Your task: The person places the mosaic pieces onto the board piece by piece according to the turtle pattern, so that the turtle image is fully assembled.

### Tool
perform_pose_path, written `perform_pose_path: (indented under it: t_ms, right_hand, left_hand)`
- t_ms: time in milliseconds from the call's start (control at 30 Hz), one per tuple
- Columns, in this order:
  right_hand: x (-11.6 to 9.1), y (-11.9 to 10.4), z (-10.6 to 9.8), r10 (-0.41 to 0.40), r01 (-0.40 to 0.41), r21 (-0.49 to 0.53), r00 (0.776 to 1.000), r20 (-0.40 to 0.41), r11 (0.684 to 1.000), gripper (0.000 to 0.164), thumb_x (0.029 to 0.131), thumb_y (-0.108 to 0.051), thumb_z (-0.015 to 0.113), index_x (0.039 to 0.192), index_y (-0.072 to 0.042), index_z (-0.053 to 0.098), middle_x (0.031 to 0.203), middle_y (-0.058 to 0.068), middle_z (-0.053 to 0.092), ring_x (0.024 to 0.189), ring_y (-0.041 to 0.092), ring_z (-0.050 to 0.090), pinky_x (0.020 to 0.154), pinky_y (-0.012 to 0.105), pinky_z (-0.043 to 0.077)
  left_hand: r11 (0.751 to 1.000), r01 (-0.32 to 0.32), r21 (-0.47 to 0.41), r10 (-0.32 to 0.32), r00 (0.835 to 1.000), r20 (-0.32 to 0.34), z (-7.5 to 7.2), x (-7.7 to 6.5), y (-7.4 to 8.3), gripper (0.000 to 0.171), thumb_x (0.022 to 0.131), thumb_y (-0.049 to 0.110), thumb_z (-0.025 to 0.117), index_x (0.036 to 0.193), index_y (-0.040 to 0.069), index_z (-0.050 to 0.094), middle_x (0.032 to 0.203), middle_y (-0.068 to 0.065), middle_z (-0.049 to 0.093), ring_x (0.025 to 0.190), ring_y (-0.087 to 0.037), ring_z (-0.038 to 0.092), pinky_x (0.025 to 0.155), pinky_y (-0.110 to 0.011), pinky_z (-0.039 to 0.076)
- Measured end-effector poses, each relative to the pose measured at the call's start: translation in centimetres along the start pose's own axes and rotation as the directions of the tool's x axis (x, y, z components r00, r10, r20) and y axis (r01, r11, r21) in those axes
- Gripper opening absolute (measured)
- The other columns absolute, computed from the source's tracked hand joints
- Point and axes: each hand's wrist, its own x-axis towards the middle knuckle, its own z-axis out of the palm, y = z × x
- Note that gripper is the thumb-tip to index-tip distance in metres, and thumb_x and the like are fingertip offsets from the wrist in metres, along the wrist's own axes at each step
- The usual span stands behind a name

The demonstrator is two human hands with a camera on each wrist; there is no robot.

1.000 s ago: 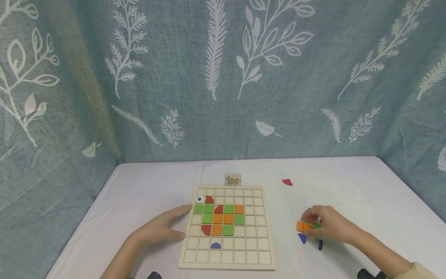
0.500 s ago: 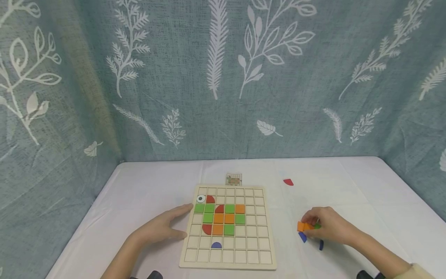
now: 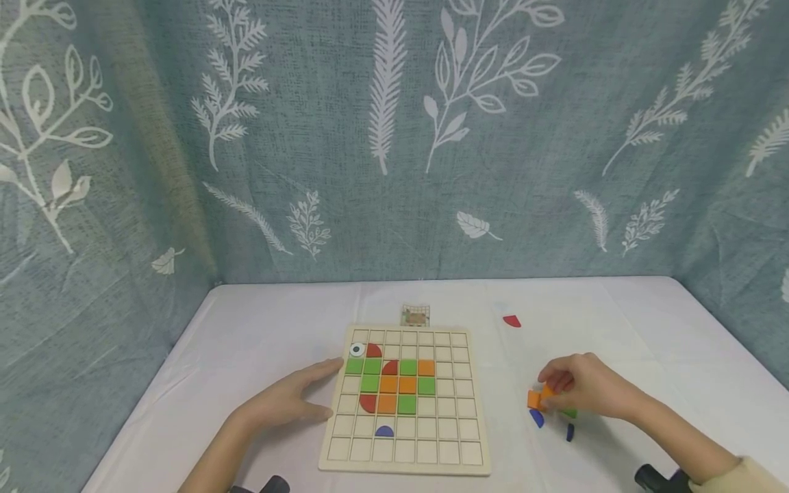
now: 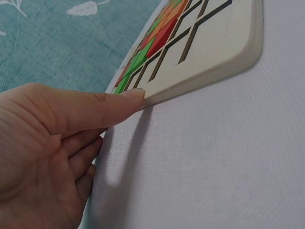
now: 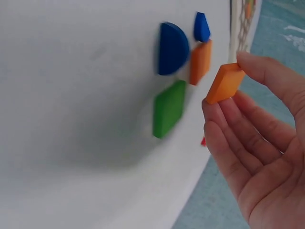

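Note:
My right hand [image 3: 588, 387] pinches an orange square tile [image 5: 226, 83] between thumb and fingertips, lifted off the table. Close below it on the cloth lie another orange tile [image 5: 200, 62], a green square tile [image 5: 169, 109] and two blue pieces, one a half-round [image 5: 172, 48]. At the left edge of the wooden grid board [image 3: 403, 468], my left hand [image 3: 280, 397] rests with thumb and fingertips against the rim; the thumb [image 4: 128, 95] shows at the edge in the left wrist view. Red, green and orange pieces, a round eye piece [image 3: 357, 349] and a blue half-round [image 3: 385, 431] sit in the board's squares.
A small picture card [image 3: 416, 315] lies just behind the board. A red quarter-round piece [image 3: 512, 321] lies on the white cloth [image 3: 296, 308] behind the right-hand pieces. A patterned blue-green curtain [image 3: 345, 137] stands around the table's back and sides.
My right hand has risen slightly from the loose pieces, taking one orange tile up off the cloth. The left hand keeps its place at the board's edge.

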Motion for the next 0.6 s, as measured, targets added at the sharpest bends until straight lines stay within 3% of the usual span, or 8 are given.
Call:
perform_pose_path:
  t_ms: [600]
  right_hand:
    - [0.73,-0.50,-0.68,-0.044,0.043,0.022,0.998,0.050,0.999,0.020,0.074,-0.020,0.076,0.088,-0.009,0.069,0.079,-0.009,0.065,0.067,0.002,0.055,0.060,0.019,0.052]
  left_hand:
    - [1.000,0.001,0.005,-0.001,1.000,0.008,-0.05,0.03,-0.03,0.080,0.068,0.018,0.077,0.139,0.010,0.041,0.147,-0.015,0.033,0.137,-0.038,0.022,0.109,-0.057,0.020]
